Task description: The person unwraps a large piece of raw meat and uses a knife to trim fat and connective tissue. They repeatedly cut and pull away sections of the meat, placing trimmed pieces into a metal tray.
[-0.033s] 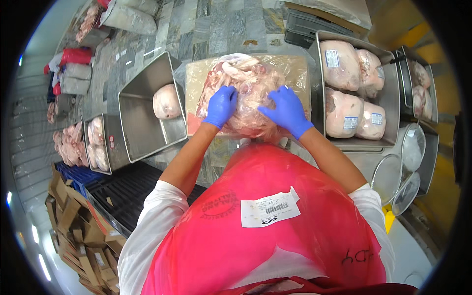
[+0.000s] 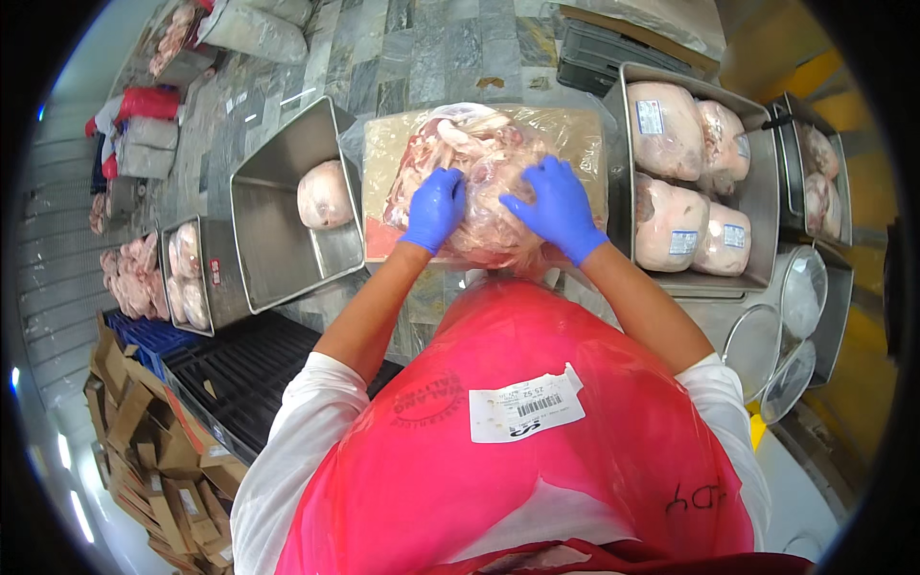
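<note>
In front of me a heap of raw pale-pink meat [image 2: 484, 230] lies under clear plastic film [image 2: 561, 129], in a cardboard box [image 2: 383, 144] with a reddish near-left corner. My left hand [image 2: 436, 209], in a blue glove, presses at the left of the heap with bent fingers drawn together, seemingly pinching the film. Over the heap's right side is my right hand [image 2: 559, 208], also gloved in blue. Its thumb stands apart from its bent fingers, which touch the film, and I see nothing gripped in it. The undersides of the fingers are hidden.
Left of the box, a metal bin [image 2: 273, 225] holds one wrapped meat piece [image 2: 326, 195]. A metal bin [image 2: 621, 172] on the right holds several labelled wrapped pieces. Round clear lids [image 2: 752, 350] lie nearer me. Black pallets [image 2: 254, 364] and flattened cardboard [image 2: 158, 470] are at lower left.
My right hand has shifted slightly away from me and to the left over the film. My left hand has moved only slightly. The meat stays in the box.
</note>
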`<state>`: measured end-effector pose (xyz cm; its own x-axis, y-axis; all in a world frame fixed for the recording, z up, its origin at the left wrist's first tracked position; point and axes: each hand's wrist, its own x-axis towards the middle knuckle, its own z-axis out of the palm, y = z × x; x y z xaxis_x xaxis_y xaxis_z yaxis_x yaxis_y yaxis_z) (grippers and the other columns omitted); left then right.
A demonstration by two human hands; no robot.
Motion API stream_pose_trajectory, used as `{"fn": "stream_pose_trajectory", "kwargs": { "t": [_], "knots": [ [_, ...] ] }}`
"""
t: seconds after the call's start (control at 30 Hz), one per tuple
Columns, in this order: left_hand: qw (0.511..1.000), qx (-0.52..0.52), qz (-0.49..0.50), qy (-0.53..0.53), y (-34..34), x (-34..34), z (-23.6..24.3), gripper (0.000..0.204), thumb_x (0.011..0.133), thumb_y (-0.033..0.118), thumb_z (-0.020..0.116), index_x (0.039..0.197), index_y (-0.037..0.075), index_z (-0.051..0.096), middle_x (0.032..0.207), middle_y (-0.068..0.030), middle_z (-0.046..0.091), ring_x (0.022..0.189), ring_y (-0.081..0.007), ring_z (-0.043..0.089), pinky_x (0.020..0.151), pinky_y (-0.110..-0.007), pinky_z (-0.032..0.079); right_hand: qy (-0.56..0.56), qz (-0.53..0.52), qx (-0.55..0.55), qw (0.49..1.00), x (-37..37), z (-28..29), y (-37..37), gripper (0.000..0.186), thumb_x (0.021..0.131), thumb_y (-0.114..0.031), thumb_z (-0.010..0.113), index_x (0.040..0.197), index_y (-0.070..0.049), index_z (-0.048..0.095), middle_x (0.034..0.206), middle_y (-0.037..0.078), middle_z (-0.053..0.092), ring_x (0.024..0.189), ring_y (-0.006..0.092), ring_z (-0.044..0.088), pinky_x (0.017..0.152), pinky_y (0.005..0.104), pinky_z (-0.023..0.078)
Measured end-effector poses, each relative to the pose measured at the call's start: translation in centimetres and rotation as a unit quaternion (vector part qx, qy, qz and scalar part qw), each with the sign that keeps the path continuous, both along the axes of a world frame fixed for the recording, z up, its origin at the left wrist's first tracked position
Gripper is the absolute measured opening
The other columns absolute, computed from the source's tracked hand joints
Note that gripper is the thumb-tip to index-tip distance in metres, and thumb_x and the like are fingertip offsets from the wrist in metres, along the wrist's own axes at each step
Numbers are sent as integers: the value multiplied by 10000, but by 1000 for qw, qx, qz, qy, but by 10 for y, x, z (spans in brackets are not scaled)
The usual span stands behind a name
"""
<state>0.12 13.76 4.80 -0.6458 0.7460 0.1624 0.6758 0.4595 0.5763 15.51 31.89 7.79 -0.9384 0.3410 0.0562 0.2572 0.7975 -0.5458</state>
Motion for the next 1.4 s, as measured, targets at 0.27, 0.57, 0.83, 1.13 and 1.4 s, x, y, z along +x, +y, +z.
{"fn": "stream_pose_trajectory", "kwargs": {
  "t": [0.27,0.57,0.83,1.13,1.4],
  "knots": [
    [994,57,53,74,1,24,-16,148,811,51,610,955,63,640,844,-172,533,814,-379,557,711,-506,444,-20,39,76,996,-103,-35,14,480,802,-346,754,1218,-137,638,1255,114,578,1200,342,524,997,483,463],
    [991,126,51,19,-1,8,-28,111,805,57,609,907,52,654,852,-176,541,836,-378,564,738,-491,459,-22,37,-38,998,-112,-54,35,458,824,-354,748,1234,-158,691,1235,131,626,1150,358,563,1000,446,484],
    [994,98,20,41,-11,10,-24,104,818,95,653,914,57,668,866,-173,555,840,-371,581,735,-486,479,-46,-262,38,963,56,-129,69,469,876,-372,729,1164,-10,653,1122,231,626,1019,418,623,928,488,506],
    [984,-97,104,104,28,-48,-4,352,851,308,725,1030,15,646,952,-207,659,932,-405,649,808,-495,531,-147,-329,-31,932,117,-160,11,462,853,-343,741,1147,-49,541,1051,247,636,980,449,649,830,538,525],
    [976,-147,158,-33,23,-72,-3,362,867,242,666,1176,55,630,1160,-273,655,1098,-416,633,897,-499,510,-187,-282,-80,938,124,-100,11,447,879,-279,674,1233,-46,532,1050,295,685,961,473,671,829,537,533]
  ]
}}
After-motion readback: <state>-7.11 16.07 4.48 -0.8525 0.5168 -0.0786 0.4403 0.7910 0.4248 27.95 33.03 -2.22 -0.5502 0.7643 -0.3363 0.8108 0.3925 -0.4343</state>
